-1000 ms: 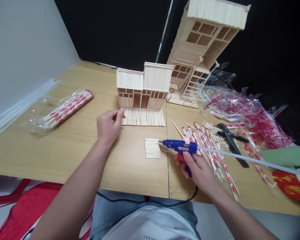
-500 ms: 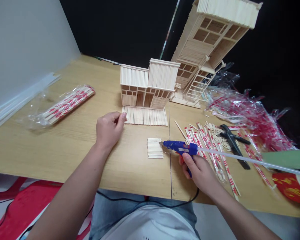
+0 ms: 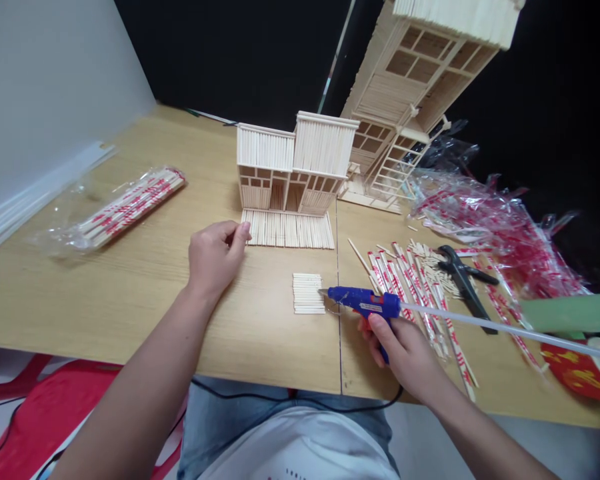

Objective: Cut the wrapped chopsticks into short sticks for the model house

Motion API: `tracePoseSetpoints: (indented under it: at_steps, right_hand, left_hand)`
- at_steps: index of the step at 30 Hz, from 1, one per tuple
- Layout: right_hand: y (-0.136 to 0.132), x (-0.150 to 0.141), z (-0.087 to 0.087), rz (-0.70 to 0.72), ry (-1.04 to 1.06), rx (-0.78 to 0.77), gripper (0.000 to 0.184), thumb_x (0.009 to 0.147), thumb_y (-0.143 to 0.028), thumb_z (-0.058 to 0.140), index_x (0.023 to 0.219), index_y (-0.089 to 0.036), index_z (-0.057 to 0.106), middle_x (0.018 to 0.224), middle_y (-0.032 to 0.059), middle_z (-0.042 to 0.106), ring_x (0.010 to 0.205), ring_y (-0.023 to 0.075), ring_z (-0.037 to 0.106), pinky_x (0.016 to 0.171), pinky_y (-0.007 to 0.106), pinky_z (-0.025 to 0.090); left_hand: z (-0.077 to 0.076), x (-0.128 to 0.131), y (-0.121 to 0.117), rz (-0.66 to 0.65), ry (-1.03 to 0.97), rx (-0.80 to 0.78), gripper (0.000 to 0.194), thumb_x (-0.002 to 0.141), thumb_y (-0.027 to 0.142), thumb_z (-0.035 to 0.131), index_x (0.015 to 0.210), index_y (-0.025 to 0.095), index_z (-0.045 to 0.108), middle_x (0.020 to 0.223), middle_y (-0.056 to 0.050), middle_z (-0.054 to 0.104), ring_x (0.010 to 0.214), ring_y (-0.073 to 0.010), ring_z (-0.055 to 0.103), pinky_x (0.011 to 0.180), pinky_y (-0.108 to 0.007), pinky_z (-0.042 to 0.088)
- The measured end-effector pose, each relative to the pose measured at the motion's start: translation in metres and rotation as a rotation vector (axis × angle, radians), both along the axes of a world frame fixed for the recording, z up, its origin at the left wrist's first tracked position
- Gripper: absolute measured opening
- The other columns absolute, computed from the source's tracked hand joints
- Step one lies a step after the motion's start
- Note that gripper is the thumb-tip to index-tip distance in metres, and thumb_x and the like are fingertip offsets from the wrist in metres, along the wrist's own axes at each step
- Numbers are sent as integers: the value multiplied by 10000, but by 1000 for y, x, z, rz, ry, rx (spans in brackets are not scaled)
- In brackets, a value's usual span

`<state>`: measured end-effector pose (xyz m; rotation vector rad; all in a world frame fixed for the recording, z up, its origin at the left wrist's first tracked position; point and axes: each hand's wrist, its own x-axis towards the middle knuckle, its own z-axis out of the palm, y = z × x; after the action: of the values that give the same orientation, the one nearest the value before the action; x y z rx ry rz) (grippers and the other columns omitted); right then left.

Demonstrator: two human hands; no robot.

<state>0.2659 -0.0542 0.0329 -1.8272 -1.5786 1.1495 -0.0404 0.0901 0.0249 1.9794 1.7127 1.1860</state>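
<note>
My right hand point(image 3: 395, 347) is wrapped round the handle of a blue hot glue gun point(image 3: 365, 301), with a long clear glue stick point(image 3: 480, 320) running out of its back. The gun's nozzle meets the right edge of a small panel of short sticks point(image 3: 308, 294) lying flat on the table. My left hand point(image 3: 219, 257) rests closed at the front left corner of a small stick house point(image 3: 293, 180), by its slatted porch point(image 3: 290, 230). Thumb and forefinger are pinched together; whatever they may hold is hidden.
A taller stick house point(image 3: 405, 100) stands behind on the right. Wrapped chopsticks point(image 3: 425, 300), black cutters point(image 3: 465, 287) and crumpled plastic wrappers point(image 3: 495, 220) lie to the right. At the left sit a bagged chopstick bundle point(image 3: 133, 207) and clear glue sticks point(image 3: 40, 200). The gun's cord point(image 3: 290, 402) crosses my lap.
The glue gun's nozzle has shifted slightly down along the small panel's right edge. My left hand keeps its place by the porch; the whole view has shifted a little.
</note>
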Motion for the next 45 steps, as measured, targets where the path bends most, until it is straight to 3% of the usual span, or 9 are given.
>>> tracePoseSetpoints:
  at_steps: [16, 45]
  right_hand:
    - [-6, -7, 14, 41, -141, 31, 523, 1003, -601, 335, 734, -212, 557, 447, -16, 556, 470, 178, 562, 558, 294, 399]
    - [-32, 3, 5, 110, -186, 45, 556, 1015, -561, 336, 626, -221, 541, 452, 1, 576, 446, 157, 558, 511, 265, 392]
  left_hand:
    - [-1, 0, 1, -3, 12, 8, 383, 954, 407, 500, 729, 182, 713, 650, -17, 666, 632, -154, 596, 586, -273, 369]
    - [-4, 0, 3, 15, -14, 61, 382, 944, 414, 519, 688, 195, 699, 591, -3, 638, 557, -142, 570, 554, -276, 374]
